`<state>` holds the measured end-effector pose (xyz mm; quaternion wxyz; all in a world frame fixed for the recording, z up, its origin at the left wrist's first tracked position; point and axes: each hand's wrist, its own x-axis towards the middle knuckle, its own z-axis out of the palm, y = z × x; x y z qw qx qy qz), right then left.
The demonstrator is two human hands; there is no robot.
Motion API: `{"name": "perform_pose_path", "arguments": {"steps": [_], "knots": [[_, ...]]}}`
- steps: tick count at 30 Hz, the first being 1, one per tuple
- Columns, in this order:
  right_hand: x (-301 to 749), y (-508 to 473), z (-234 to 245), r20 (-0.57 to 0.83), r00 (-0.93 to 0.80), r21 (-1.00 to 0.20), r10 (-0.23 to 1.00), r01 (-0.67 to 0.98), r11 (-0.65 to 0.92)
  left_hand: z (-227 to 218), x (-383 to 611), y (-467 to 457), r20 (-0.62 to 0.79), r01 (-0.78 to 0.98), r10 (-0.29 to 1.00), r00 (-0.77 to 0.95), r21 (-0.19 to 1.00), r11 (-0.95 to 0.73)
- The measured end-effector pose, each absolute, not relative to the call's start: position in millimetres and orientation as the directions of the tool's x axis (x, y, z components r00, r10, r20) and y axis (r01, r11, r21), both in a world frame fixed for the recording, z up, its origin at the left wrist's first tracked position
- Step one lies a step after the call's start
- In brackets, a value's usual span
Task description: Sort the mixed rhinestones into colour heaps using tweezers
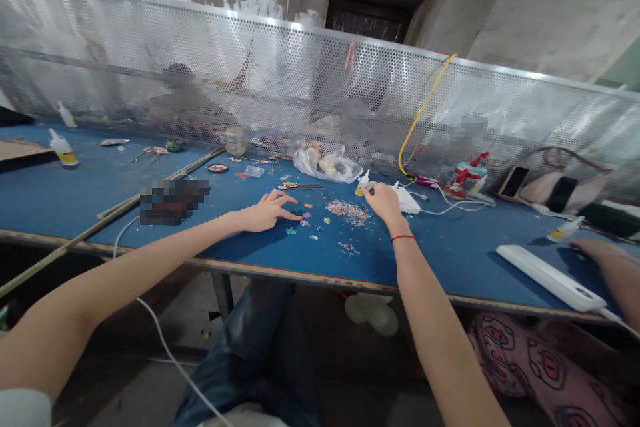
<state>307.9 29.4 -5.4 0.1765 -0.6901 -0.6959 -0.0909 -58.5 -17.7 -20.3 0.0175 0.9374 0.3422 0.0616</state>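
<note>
My left hand (pixel 267 211) rests low over the blue table with its fingers stretched apart. Its index fingertip is at or beside a small pink flower-like piece (pixel 307 215). Close by lie a green piece (pixel 291 231) and a yellow piece (pixel 327 220). My right hand (pixel 384 201) grips a small glue bottle (pixel 363 184) with a white nozzle and yellow label, held upright at or just above the table. Left of that hand spreads a pile of tiny pink and white bits (pixel 349 212), with a smaller scatter (pixel 347 248) nearer the front edge.
Behind the pile sits a clear plastic bag (pixel 329 165). A glass jar (pixel 235 141) stands by the perforated metal screen (pixel 280 80). A bamboo pole (pixel 113 213) crosses the left side. On the right are a white power strip (pixel 550 277) and another person's hand (pixel 597 250).
</note>
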Motion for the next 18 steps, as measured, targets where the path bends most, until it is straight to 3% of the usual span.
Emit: {"name": "perform_pose_path", "arguments": {"steps": [7, 13, 14, 15, 16, 17, 18], "knots": [[310, 31, -7, 0.442, 0.001, -0.111, 0.897, 0.992, 0.054, -19, -62, -18, 0.183, 0.637, 0.66, 0.729, 0.173, -0.751], [310, 29, -5, 0.467, -0.002, -0.1, 0.884, 0.993, 0.055, 21, -37, -69, 0.327, 0.512, 0.639, 0.696, 0.398, -0.761], [310, 29, -5, 0.468, 0.0, -0.102, 0.884, 0.993, 0.055, 28, -28, -93, 0.34, 0.431, 0.617, 0.71, 0.484, -0.762], [309, 29, -5, 0.469, 0.003, -0.107, 0.883, 0.993, 0.054, 34, -19, -122, 0.375, 0.166, 0.606, 0.701, 0.741, -0.65], [309, 29, -6, 0.469, 0.007, -0.113, 0.883, 0.992, 0.052, 39, -9, -153, 0.399, -0.128, 0.615, 0.68, 0.89, -0.437], [310, 29, -7, 0.469, 0.012, -0.119, 0.883, 0.992, 0.049, 41, 0, -184, 0.367, -0.325, 0.618, 0.696, 0.927, -0.185], [310, 30, -8, 0.468, 0.016, -0.125, 0.883, 0.991, 0.049, 41, 7, -215, 0.277, -0.383, 0.595, 0.755, 0.922, 0.057]]}}
